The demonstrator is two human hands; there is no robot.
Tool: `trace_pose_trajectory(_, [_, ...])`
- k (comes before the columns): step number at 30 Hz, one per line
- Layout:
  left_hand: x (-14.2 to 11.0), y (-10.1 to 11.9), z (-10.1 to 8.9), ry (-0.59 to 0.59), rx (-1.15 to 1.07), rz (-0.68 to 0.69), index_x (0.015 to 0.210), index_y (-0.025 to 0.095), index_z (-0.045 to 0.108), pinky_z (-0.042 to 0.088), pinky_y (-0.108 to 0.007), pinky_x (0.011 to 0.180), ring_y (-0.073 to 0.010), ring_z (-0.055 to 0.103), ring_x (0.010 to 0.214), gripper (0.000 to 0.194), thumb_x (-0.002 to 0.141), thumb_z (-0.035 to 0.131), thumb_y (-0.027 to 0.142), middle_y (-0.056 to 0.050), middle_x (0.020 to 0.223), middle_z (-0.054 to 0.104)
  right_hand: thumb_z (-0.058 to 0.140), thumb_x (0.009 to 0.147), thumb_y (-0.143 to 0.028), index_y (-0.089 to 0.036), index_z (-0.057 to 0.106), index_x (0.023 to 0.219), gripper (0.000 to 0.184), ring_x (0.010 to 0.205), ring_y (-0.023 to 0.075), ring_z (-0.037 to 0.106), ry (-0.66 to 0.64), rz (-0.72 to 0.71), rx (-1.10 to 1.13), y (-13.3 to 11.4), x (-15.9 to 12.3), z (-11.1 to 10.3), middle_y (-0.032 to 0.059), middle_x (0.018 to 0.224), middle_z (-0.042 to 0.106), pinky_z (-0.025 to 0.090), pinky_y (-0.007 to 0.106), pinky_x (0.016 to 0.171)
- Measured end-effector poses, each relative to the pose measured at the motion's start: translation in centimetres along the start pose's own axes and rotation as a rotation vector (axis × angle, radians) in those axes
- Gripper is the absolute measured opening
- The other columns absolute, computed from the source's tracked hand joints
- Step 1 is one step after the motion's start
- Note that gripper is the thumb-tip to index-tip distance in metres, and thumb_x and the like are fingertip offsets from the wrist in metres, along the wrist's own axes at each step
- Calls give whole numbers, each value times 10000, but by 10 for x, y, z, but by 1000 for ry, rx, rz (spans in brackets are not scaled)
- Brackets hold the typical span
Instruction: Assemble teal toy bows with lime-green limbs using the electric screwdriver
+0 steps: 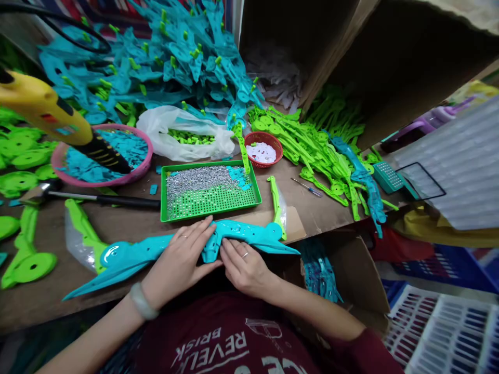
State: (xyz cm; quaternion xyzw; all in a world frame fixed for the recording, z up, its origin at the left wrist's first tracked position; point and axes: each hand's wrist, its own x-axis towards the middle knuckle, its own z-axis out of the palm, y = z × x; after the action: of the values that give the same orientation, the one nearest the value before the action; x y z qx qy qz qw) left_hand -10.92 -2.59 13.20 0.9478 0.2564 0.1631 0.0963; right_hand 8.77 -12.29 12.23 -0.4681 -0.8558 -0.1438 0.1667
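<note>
A long turquoise plastic part (245,232) with pointed ends lies along the front edge of the table. Lime green arms with clear flaps are joined to it near both ends, one green arm (86,234) at left and another green arm (276,202) at right. My left hand (183,254) lies over its middle, fingers across the top and thumb at the near side, gripping it. At the bracket-like centre piece, my right hand (244,265) has its fingers bent and pressed on the near edge. The right fingertips are partly hidden.
A green tray (210,215) of screws sits behind the part, with a hammer (105,198) left of it. A yellow power tool (50,109) hangs over a pink basket (146,161). A screwdriver (306,187), a red basket (273,158) and piled green parts (304,150) stand right.
</note>
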Motion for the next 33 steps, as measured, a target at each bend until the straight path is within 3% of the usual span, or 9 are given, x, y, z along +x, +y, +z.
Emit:
trace_pose_trajectory(5, [-3, 2, 0, 54, -68, -36, 1532, 123, 264, 385, -495, 1109, -320, 463, 1378, 722, 965, 521, 489, -197, 1511, 461, 494, 921, -181, 6, 612, 1252, 398, 1167, 277, 631, 8, 41, 23, -4, -9, 9, 227, 1353, 607, 514, 382, 1001])
trace_pose_trajectory(14, [-3, 5, 4, 99, -82, -30, 1550, 144, 226, 386, -513, 1109, -331, 456, 1384, 713, 968, 545, 406, -214, 1490, 476, 472, 930, -211, -40, 592, 1251, 383, 1130, 288, 613, -52, 107, 149, -8, -5, 7, 247, 1404, 555, 497, 429, 937])
trace_pose_trajectory(18, [-4, 5, 6, 90, -72, -24, 1548, 142, 231, 382, -514, 1110, -334, 447, 1388, 710, 964, 553, 389, -214, 1500, 462, 452, 962, -219, -114, 599, 1200, 299, 1198, 277, 556, -178, 55, 188, -2, 0, -4, 187, 1447, 529, 473, 429, 970])
trace_pose_trajectory(21, [-5, 6, 6, 74, -58, -31, 1547, 147, 235, 376, -515, 1113, -337, 438, 1392, 708, 959, 557, 377, -210, 1513, 446, 511, 930, -247, -118, 569, 1246, 346, 1194, 278, 536, -281, 91, 230, -3, 3, -14, 164, 1474, 503, 475, 419, 981])
trace_pose_trajectory(24, [-7, 5, 3, 36, -47, -21, 1556, 142, 212, 369, -520, 1115, -343, 421, 1403, 724, 958, 545, 379, -212, 1529, 423, 584, 879, -268, -97, 537, 1295, 452, 1222, 306, 509, -311, 169, 257, -11, 5, -21, 170, 1492, 477, 458, 441, 1025])
trace_pose_trajectory(27, [-8, 1, -2, -40, -37, 43, 1554, 166, 245, 371, -536, 1107, -367, 405, 1408, 754, 935, 564, 457, -215, 1579, 339, 563, 897, -211, -123, 519, 1322, 437, 1240, 288, 513, -307, 201, 260, -15, 5, -24, 158, 1506, 463, 473, 429, 1014])
trace_pose_trajectory(30, [-9, -2, -4, -89, 2, 103, 1529, 198, 327, 377, -547, 1093, -398, 368, 1429, 783, 885, 616, 537, -216, 1617, 248, 502, 958, -202, -103, 512, 1333, 388, 1228, 261, 549, -261, 137, 210, -8, 2, -20, 181, 1470, 497, 501, 399, 989])
trace_pose_trajectory(33, [-7, -2, -3, -75, 57, 135, 1547, 180, 288, 370, -517, 1102, -363, 338, 1456, 728, 935, 580, 446, -207, 1595, 310, 451, 1004, -211, -64, 521, 1330, 364, 1270, 246, 556, -160, -18, 118, 2, -5, -10, 190, 1396, 570, 492, 385, 1039])
